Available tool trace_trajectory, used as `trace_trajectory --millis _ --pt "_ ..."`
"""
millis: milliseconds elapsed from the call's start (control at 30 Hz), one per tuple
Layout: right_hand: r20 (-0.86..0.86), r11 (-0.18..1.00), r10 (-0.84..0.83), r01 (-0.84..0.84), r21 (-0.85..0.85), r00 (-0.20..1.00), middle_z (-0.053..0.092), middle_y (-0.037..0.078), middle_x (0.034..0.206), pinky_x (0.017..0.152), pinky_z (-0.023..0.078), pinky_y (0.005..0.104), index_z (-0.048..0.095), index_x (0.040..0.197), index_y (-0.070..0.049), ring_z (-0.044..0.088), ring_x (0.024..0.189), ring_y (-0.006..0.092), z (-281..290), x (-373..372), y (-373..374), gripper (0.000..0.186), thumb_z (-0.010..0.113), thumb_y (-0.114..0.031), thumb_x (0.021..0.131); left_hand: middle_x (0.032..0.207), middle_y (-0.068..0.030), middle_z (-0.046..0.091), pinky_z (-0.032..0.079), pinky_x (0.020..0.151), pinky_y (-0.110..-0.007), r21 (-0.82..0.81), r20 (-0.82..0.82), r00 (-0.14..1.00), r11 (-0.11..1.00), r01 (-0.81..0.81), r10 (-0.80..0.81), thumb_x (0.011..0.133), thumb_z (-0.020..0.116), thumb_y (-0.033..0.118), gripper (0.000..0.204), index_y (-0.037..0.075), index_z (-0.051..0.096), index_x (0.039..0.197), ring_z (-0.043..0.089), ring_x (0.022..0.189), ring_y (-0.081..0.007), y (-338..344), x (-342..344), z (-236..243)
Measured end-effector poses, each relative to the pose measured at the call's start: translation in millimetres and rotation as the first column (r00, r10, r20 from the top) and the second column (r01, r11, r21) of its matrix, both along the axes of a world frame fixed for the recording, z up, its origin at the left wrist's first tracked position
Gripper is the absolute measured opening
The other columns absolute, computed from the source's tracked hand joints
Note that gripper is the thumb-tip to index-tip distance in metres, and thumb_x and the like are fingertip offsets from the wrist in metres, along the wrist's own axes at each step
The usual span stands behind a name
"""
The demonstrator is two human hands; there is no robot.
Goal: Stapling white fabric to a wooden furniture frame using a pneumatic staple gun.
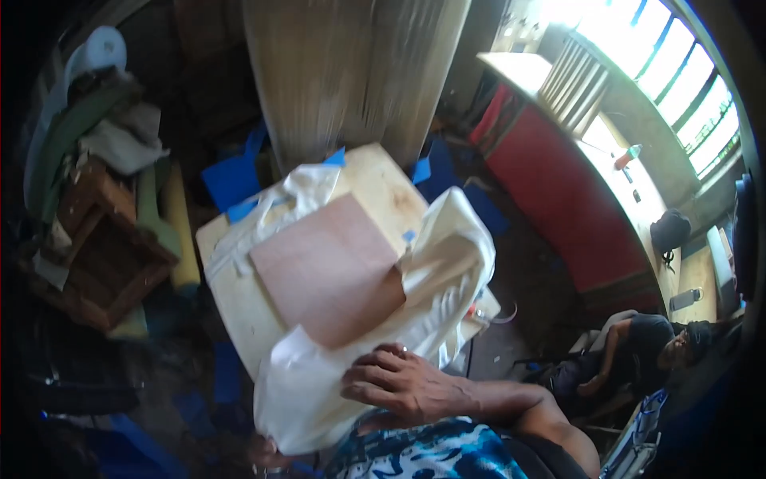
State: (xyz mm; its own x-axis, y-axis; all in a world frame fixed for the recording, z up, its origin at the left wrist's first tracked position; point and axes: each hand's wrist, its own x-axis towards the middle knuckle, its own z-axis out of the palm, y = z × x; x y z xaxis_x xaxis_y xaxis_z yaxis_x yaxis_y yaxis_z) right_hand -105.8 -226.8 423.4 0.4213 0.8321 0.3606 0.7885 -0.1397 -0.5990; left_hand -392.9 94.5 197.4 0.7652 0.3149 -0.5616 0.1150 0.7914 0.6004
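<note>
My right hand [407, 385], forearm bent across my body, lies back upward over the white cloth [303, 391], fingers curled close together; I can't tell if they pinch it. My left hand [271, 453] meets its lower end, grip unclear. The cloth hides the table's [391, 188] near edge and heaps rightward, beside the pinkish panel [323, 267] mid-table. Blue scraps [422, 169] flank the far corner.
</note>
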Motion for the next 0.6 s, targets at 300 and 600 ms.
trace_trajectory --millis 300,600 --pt "0.179 0.957 -0.217 0.245 -0.155 0.96 0.06 0.01 0.101 0.084 0.047 0.0459 0.06 0.135 -0.006 0.059 0.093 0.0269 9 -32 36 0.071 0.082 -0.011 0.067 0.113 -0.0177 0.072 0.052 0.093 -0.036 0.246 0.243 0.848 0.875 0.416 -0.471 0.087 0.072 0.053 0.073 -0.006 0.062 0.128 0.069 0.1 -0.0239 92 -16 80" --pt "0.119 0.996 -0.091 0.09 0.009 0.989 0.058 0.006 0.098 0.067 0.046 0.0369 0.07 0.107 -0.006 0.057 0.085 0.022 4 -50 49 0.043 0.071 -0.018 0.066 0.15 -0.0161 0.049 0.033 0.114 -0.051 0.797 -0.304 0.781 -0.595 -0.105 -0.546 0.078 0.075 0.067 0.084 0.01 0.056 0.136 0.049 0.135 -0.035 -32 149 241"
